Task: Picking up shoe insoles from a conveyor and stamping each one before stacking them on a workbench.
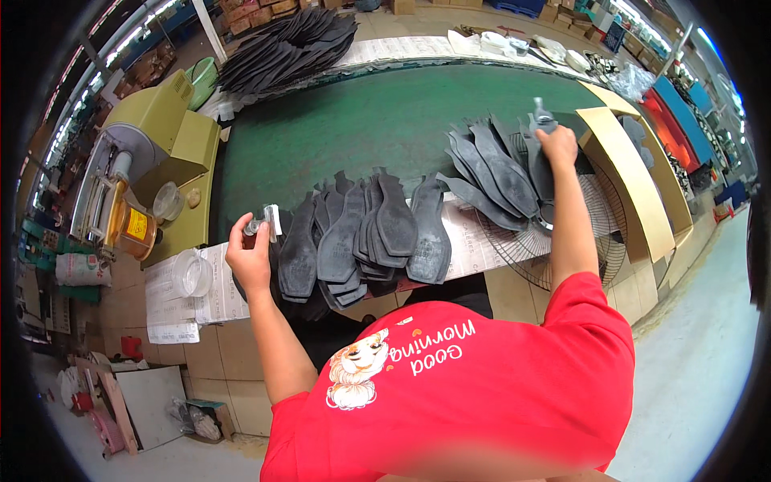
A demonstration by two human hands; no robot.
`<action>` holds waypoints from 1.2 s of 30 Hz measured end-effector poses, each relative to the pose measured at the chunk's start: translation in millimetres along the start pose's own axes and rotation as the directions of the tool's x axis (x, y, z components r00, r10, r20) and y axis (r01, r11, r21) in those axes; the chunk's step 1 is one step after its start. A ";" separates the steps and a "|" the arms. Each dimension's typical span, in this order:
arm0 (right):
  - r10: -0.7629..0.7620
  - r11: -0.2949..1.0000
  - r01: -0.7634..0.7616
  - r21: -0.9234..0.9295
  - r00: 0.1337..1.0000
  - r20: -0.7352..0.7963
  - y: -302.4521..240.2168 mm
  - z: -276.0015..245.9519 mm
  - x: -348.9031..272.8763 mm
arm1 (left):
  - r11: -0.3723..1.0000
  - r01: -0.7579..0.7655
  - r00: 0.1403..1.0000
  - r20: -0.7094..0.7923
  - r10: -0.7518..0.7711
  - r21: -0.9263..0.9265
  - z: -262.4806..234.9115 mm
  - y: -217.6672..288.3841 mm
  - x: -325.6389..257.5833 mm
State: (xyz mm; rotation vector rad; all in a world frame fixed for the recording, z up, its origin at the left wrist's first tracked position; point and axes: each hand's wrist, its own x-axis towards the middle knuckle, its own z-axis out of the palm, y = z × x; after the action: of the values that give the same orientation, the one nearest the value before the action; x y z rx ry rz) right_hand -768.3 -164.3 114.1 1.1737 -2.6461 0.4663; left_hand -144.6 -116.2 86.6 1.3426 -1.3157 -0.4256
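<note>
Left hand (250, 255) raised at the near table edge, fingers pinched on a small brush (267, 218) with a pale head. Just beside it, a row of dark shoe soles (365, 233) overlaps on white paper. Right hand (556, 145) stretched far out, fist closed round a grey sole (542, 118) above a fanned pile of soles (494, 173). Green table (361, 128) beyond; wire fan guard (598, 233) below the right forearm.

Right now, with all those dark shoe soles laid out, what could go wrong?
The row of dark grey sole-shaped pieces hangs over the table's front edge, so the left hand might knock some off. The right hand works above a round wire fan guard, where fingers or soles could perhaps snag.
</note>
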 end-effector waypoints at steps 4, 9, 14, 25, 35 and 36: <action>0.100 0.993 -0.108 -0.041 0.982 -0.162 -22.7 7.0 -7.6 | 0.999 0.028 1.000 -0.011 -0.028 0.046 -5.6 -7.2 -7.0; -0.598 0.714 0.403 0.572 0.777 0.198 -161.9 -11.2 -140.0 | 0.999 -0.023 1.000 0.002 0.023 -0.034 15.2 1.0 -5.7; -0.631 0.749 0.608 0.263 0.534 0.563 -227.7 -8.0 -224.4 | 0.994 -0.099 0.994 0.060 0.096 0.040 31.7 44.0 -8.9; -0.794 0.561 0.605 0.565 0.586 0.161 -226.5 -32.9 -253.8 | 0.951 -0.309 0.946 0.109 0.307 0.006 50.4 57.6 -20.9; -0.855 0.416 0.665 0.620 0.518 0.018 -217.0 -58.6 -267.0 | 0.888 -0.392 0.918 0.045 0.394 0.239 49.7 30.9 7.7; -0.867 0.382 0.688 0.618 0.497 -0.017 -215.8 -60.8 -268.0 | 0.872 -0.398 0.904 -0.037 0.425 0.283 44.0 24.4 13.1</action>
State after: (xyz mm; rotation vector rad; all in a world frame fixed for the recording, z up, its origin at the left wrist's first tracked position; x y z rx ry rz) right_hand -425.9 -95.9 129.9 2.7002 -1.7196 0.9176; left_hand -188.5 -140.2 100.7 1.2357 -1.5695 0.1202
